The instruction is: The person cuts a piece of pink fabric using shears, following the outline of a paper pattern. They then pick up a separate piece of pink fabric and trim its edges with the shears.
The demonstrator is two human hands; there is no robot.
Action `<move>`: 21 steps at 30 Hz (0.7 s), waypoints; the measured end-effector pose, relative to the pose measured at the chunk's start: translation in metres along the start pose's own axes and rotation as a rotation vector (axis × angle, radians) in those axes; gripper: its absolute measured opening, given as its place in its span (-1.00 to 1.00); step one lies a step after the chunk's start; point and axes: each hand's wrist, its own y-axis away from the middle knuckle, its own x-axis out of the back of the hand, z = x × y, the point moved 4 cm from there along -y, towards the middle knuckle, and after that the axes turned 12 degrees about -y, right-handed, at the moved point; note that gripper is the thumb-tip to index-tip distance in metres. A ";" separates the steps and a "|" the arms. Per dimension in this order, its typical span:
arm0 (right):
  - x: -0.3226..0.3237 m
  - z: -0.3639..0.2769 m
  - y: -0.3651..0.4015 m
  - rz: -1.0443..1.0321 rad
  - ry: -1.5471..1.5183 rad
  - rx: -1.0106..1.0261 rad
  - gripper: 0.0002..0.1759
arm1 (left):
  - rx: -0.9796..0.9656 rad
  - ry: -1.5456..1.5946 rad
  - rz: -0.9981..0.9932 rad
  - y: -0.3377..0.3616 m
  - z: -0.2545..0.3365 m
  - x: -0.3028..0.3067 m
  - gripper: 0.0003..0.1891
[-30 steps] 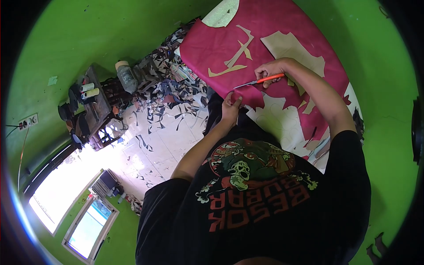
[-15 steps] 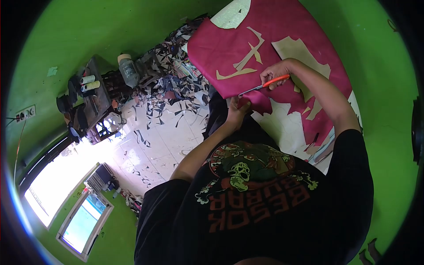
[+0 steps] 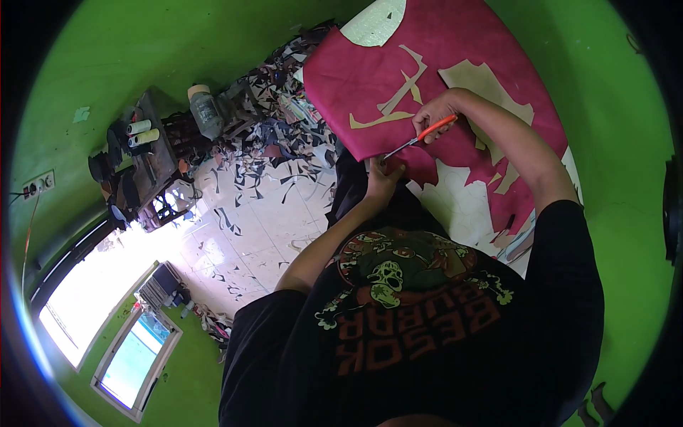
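My right hand (image 3: 434, 116) is wrapped round the orange handles of a pair of scissors (image 3: 435, 128). The blades point down and left into the near edge of a large crimson sheet (image 3: 370, 85), which looks like leather. My left hand (image 3: 385, 178) pinches that edge by the blade tips, where a flap (image 3: 416, 165) hangs toward my body. On the sheet lie a large beige pattern piece (image 3: 484, 89), partly covered by my right forearm, and a narrow curved beige piece (image 3: 380, 119).
A white surface (image 3: 455, 192) shows under the sheet's cut edge. Dark scraps (image 3: 284, 135) are heaped on the floor to the left. Beyond them stand a large jar (image 3: 206, 114) and a low bench (image 3: 155, 153) with thread spools (image 3: 144, 137). Green walls surround the space.
My right hand and the scissors have shifted slightly left and up, and the scissors are tilted more steeply. My left hand stays on the sheet's edge, almost unmoved.
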 end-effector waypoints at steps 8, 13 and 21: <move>0.003 0.003 -0.004 -0.043 -0.035 0.077 -0.53 | -0.053 -0.012 -0.054 0.000 -0.002 0.002 -0.24; 0.000 0.000 -0.017 -0.076 0.026 0.021 -0.54 | 0.010 0.027 -0.098 0.002 -0.002 0.000 -0.23; 0.001 0.005 -0.005 -0.164 -0.061 0.033 -0.59 | 0.022 0.053 -0.137 -0.004 -0.003 0.000 -0.26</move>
